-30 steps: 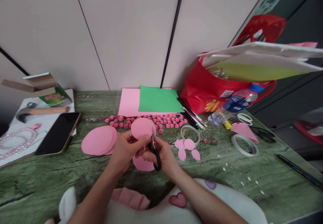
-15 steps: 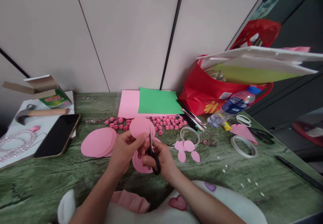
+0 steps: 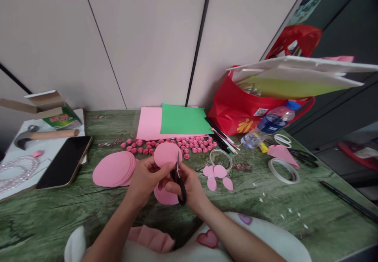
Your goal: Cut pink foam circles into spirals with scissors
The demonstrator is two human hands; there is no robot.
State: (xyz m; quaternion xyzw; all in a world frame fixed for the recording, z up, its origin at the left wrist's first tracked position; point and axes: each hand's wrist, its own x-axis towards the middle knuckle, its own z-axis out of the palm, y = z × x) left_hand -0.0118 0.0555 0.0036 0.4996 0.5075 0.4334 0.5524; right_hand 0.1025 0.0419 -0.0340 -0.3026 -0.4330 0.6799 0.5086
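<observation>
My left hand [image 3: 147, 178] pinches a pink paper circle [image 3: 165, 154] by its lower edge, holding it above the table. In my right hand [image 3: 189, 184] is a pair of scissors [image 3: 181, 187] with black handles, fingers closed around the loops. The blades point up and lie against the circle's right edge. Beneath the hands sits a small stack of pink discs [image 3: 167, 197], partly hidden by them. A larger stack of pink circles [image 3: 113, 169] lies left of my left hand. Small pink petal cutouts [image 3: 220, 171] rest to the right of my right hand.
Behind the hands are many rolled pink paper flowers [image 3: 195, 144] and green paper [image 3: 184, 120]. A phone [image 3: 65, 161] and a hammer [image 3: 47, 134] lie left. Tape rolls [image 3: 283, 171], a water bottle [image 3: 270, 124] and a red bag [image 3: 228, 108] stand right.
The whole view has shifted slightly. The paper circle has tilted a little against the scissors, and both hands keep their grips.
</observation>
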